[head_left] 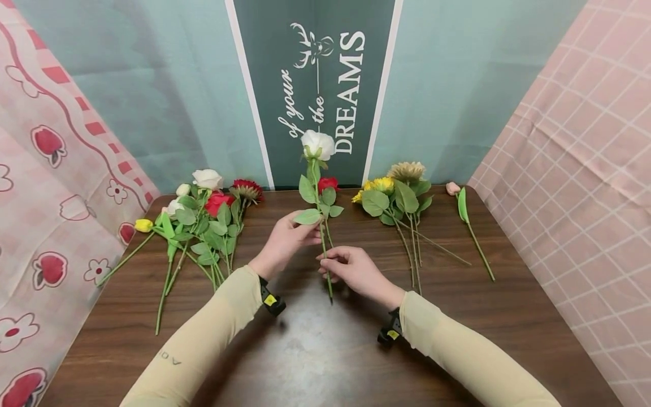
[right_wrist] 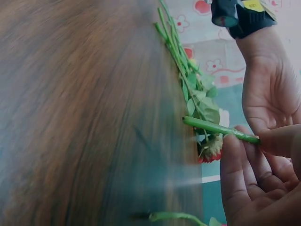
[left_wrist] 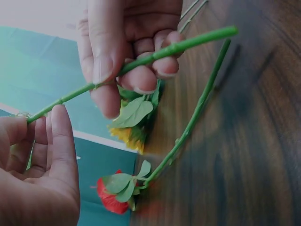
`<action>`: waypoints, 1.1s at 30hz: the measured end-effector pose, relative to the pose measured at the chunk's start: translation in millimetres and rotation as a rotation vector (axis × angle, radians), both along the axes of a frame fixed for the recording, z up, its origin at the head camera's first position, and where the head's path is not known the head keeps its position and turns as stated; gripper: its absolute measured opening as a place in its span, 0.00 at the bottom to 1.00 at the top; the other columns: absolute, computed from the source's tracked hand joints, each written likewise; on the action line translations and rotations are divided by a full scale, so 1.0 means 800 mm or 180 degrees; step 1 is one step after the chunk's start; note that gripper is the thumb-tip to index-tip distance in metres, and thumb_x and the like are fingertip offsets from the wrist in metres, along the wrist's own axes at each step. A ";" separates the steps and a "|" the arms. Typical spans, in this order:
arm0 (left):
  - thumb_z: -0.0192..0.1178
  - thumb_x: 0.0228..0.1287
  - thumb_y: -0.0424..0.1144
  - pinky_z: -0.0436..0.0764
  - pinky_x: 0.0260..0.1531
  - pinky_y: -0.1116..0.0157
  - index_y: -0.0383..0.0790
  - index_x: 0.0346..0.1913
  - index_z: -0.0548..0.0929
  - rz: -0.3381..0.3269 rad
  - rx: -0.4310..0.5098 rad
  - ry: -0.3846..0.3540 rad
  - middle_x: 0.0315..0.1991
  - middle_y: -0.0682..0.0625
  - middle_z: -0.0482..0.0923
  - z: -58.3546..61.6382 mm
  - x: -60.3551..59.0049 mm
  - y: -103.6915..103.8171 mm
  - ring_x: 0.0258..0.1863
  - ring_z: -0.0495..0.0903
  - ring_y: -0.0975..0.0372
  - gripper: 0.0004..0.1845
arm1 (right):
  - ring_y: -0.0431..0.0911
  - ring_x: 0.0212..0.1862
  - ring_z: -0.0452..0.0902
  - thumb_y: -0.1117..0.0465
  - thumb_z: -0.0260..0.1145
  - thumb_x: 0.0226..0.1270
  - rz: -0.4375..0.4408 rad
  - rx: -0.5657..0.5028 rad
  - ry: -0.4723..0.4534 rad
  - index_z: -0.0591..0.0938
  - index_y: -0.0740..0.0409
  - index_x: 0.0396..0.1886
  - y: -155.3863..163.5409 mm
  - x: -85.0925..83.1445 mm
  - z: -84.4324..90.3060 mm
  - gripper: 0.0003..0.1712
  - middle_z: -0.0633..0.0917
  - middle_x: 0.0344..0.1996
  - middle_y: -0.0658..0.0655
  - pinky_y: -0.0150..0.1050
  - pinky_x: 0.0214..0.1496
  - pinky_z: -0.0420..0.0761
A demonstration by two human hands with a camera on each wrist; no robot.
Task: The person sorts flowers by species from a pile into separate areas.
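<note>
A white rose [head_left: 317, 145] on a long green stem is held upright in front of me. My left hand [head_left: 286, 242] pinches the stem just under the leaves. Lower down, my right hand [head_left: 358, 273] grips the same stem between thumb and fingers. In the left wrist view the stem [left_wrist: 160, 55] runs slantwise through both hands. Its cut end [right_wrist: 188, 120] sticks out past the right fingertips in the right wrist view. Behind the white rose, a red rose [left_wrist: 113, 195] lies on the table, partly hidden in the head view by the held flower.
Left on the brown table [head_left: 305, 356] lies a bunch with white roses [head_left: 207, 179], a red rose [head_left: 218, 202] and a yellow tulip [head_left: 144, 225]. To the right are yellow flowers [head_left: 381, 185], a beige flower [head_left: 407, 171] and a pink tulip [head_left: 452, 188]. Fabric curtains surround the table.
</note>
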State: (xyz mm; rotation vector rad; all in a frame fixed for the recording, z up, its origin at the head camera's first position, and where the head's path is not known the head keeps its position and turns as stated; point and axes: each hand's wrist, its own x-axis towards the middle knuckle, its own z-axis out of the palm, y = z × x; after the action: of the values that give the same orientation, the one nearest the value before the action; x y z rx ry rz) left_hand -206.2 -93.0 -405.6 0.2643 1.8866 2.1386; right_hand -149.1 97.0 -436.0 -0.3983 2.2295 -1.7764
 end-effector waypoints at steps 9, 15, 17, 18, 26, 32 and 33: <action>0.68 0.69 0.36 0.87 0.46 0.57 0.33 0.50 0.84 0.0120 -0.0081 0.0007 0.46 0.40 0.84 -0.013 0.004 0.013 0.45 0.85 0.44 0.12 | 0.47 0.32 0.87 0.62 0.68 0.73 -0.0169 0.0233 0.0013 0.86 0.71 0.47 0.006 -0.003 -0.008 0.14 0.89 0.35 0.64 0.42 0.37 0.88; 0.66 0.70 0.34 0.88 0.42 0.59 0.31 0.47 0.84 0.0315 -0.0180 -0.0147 0.47 0.33 0.83 -0.027 -0.006 0.012 0.39 0.87 0.51 0.09 | 0.46 0.31 0.86 0.57 0.68 0.73 -0.0213 0.0402 0.0111 0.87 0.67 0.48 0.005 -0.004 -0.012 0.17 0.89 0.34 0.61 0.41 0.36 0.87; 0.66 0.71 0.33 0.88 0.41 0.60 0.29 0.48 0.83 0.0345 -0.0260 -0.0244 0.45 0.34 0.83 -0.031 -0.012 0.010 0.36 0.86 0.55 0.10 | 0.49 0.33 0.86 0.53 0.68 0.74 -0.0270 0.0517 0.0203 0.87 0.64 0.51 0.009 -0.005 -0.010 0.18 0.89 0.36 0.58 0.42 0.37 0.87; 0.65 0.71 0.32 0.88 0.41 0.60 0.28 0.48 0.83 0.0358 -0.0300 -0.0296 0.44 0.35 0.83 -0.034 -0.015 0.009 0.36 0.86 0.56 0.10 | 0.50 0.35 0.86 0.52 0.67 0.74 -0.0300 0.0579 0.0264 0.87 0.62 0.52 0.011 -0.005 -0.010 0.19 0.89 0.36 0.58 0.43 0.37 0.86; 0.63 0.72 0.29 0.88 0.40 0.60 0.24 0.51 0.81 0.0485 -0.0406 -0.0688 0.45 0.33 0.83 -0.056 -0.039 0.004 0.33 0.84 0.58 0.11 | 0.54 0.39 0.85 0.50 0.64 0.77 -0.0461 0.0681 0.0382 0.86 0.62 0.53 0.034 -0.011 -0.008 0.20 0.89 0.38 0.61 0.41 0.40 0.83; 0.60 0.72 0.28 0.88 0.38 0.62 0.19 0.49 0.81 0.0269 -0.0756 -0.0768 0.38 0.36 0.83 -0.070 -0.050 0.005 0.28 0.83 0.61 0.11 | 0.55 0.40 0.85 0.50 0.62 0.78 -0.0448 0.0720 0.0341 0.86 0.60 0.53 0.042 -0.010 -0.008 0.20 0.89 0.40 0.61 0.44 0.42 0.84; 0.60 0.73 0.29 0.88 0.37 0.63 0.19 0.48 0.82 0.0194 -0.0864 -0.0745 0.36 0.38 0.83 -0.071 -0.051 0.005 0.27 0.83 0.61 0.11 | 0.55 0.40 0.85 0.50 0.62 0.78 -0.0451 0.0731 0.0343 0.87 0.60 0.53 0.042 -0.010 -0.008 0.20 0.89 0.39 0.61 0.44 0.42 0.84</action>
State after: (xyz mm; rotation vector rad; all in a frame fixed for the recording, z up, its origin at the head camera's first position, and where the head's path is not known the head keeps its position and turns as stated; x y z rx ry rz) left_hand -247.1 -88.6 -462.1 -0.0967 2.0334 1.8266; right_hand -157.1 130.7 -442.4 -0.3005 2.5608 -1.5712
